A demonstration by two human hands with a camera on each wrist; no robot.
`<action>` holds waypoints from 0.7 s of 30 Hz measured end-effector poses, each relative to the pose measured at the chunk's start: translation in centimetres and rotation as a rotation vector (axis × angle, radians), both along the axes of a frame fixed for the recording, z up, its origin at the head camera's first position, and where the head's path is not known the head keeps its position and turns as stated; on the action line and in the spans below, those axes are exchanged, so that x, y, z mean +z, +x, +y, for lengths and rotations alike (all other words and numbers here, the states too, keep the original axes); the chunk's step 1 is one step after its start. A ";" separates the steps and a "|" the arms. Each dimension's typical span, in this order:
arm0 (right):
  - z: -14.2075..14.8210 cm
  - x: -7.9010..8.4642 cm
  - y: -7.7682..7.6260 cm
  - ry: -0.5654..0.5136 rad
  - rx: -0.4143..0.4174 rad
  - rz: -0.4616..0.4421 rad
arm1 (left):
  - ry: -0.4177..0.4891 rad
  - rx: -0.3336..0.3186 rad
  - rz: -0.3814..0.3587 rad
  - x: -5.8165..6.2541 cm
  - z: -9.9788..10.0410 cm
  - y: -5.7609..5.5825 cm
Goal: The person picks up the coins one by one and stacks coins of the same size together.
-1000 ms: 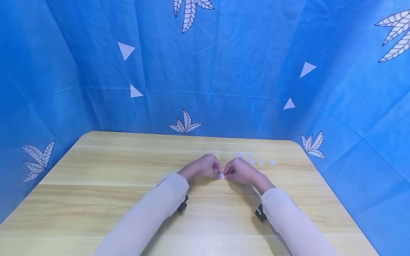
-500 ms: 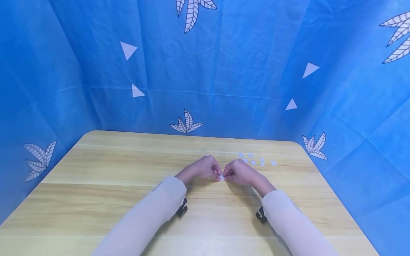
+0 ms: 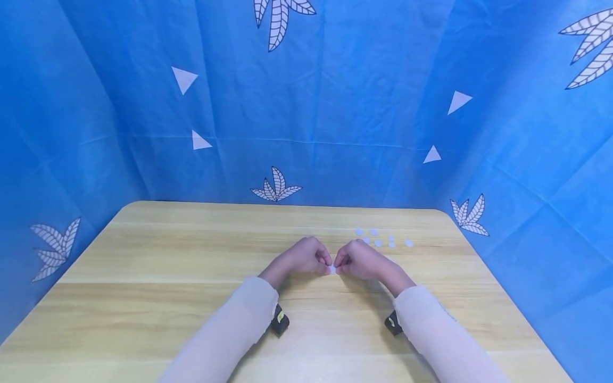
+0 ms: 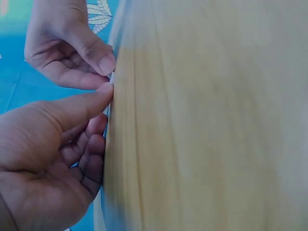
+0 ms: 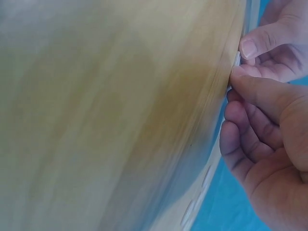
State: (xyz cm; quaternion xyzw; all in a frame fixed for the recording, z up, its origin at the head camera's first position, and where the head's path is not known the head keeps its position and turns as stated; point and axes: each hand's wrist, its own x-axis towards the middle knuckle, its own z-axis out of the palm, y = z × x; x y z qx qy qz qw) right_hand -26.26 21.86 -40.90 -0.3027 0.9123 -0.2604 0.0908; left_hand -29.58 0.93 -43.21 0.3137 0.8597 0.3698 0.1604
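A small white disc (image 3: 332, 269) is pinched between the fingertips of both hands, over the middle of the table. My left hand (image 3: 306, 256) grips its left side with thumb and forefinger, and my right hand (image 3: 360, 259) grips the right side in the same way. In the left wrist view the disc (image 4: 112, 77) shows only as a thin pale edge, mostly covered by the fingers. The right wrist view shows the disc (image 5: 237, 58) edge-on between the two thumbs, close to the tabletop. The other fingers of each hand are curled inward.
Several more white discs (image 3: 378, 243) lie scattered on the wooden table (image 3: 167, 298), beyond the right hand. A blue cloth (image 3: 306, 106) with leaf and triangle prints hangs behind the table and along its sides. Black devices (image 3: 280, 321) sit at both wrists.
Both hands have drawn slightly toward the person, with the disc still between their fingertips. The left forearm and its wrist device have shifted a little. The scattered discs lie as before.
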 end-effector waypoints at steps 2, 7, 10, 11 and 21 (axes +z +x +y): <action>0.0 0.0 0.0 0.005 0.006 0.001 | 0.005 0.006 0.006 -0.2 0.0 0.1; 0.1 0.0 0.3 0.012 0.014 0.008 | 0.019 -0.004 0.031 -0.4 0.0 0.5; 0.1 -0.1 0.4 0.011 0.017 0.010 | 0.031 -0.004 0.039 -0.5 0.0 0.7; 0.2 -0.1 0.4 0.012 0.015 0.011 | 0.035 -0.003 0.040 -0.6 0.0 0.7; 0.5 -0.1 0.6 0.028 0.016 0.036 | 0.059 -0.026 0.057 -0.4 0.1 1.1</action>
